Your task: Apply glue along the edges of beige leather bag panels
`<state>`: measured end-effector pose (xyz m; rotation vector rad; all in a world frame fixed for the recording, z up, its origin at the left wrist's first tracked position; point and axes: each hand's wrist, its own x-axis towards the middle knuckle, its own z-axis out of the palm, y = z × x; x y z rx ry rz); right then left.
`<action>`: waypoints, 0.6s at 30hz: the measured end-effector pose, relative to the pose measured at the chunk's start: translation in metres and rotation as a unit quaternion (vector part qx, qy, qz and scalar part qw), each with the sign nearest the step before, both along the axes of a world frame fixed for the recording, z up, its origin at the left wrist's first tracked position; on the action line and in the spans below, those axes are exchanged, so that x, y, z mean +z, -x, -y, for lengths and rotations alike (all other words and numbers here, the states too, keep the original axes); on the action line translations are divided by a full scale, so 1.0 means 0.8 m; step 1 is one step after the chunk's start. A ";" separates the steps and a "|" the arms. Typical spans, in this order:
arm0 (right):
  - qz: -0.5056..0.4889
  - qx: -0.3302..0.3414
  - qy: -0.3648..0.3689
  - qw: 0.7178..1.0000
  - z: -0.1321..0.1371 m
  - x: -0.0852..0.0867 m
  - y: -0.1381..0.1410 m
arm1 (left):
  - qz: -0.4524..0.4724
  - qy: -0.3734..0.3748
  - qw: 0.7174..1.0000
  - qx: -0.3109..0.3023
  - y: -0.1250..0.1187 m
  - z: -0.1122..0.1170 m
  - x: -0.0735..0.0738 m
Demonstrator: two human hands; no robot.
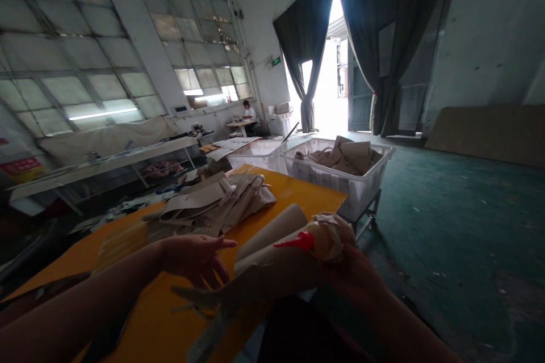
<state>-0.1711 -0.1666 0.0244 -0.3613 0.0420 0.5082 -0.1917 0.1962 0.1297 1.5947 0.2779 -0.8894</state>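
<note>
A: ok so where's the bottle (321, 239) at, and what's it held by?

B: Just right of and below centre of the frame. It's gripped by the right hand (351, 261), fingers curled round the body. It's laid nearly level, with the red nozzle (293, 241) aimed left, over the brown piece (272, 261).

A: And the left hand (193, 258)?

B: Nothing seems to be held. It's seen lower left of centre, fingers spread and pointed right. The piece is placed between the two hands, its curved length slanted from lower left to upper right. The nozzle is set nearer to the piece than the left fingers are, fwiw. Whether the piece is touched by the nozzle, or also pinned by the right hand, can't be told.

A: Any containers?

B: Yep, a white bin (366, 190) right of centre, heaped with brown pieces (351, 156). Another bin (258, 160) is parked just left of it, but its contents can't be made out. More pieces are stacked in a loose pile (213, 201) on the yellow table (317, 188), left of centre, beyond the left hand.
</note>
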 end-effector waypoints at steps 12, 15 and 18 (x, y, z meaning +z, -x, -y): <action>-0.057 0.006 -0.075 0.996 0.007 -0.050 0.028 | 0.054 0.042 0.952 0.297 -0.083 0.106 -0.072; -0.042 0.008 -0.107 0.993 0.024 -0.064 0.030 | 0.133 0.043 0.938 0.316 -0.107 0.105 -0.057; -0.015 -0.034 -0.112 0.993 0.046 -0.073 0.031 | 0.194 0.059 0.935 0.290 -0.121 0.094 -0.039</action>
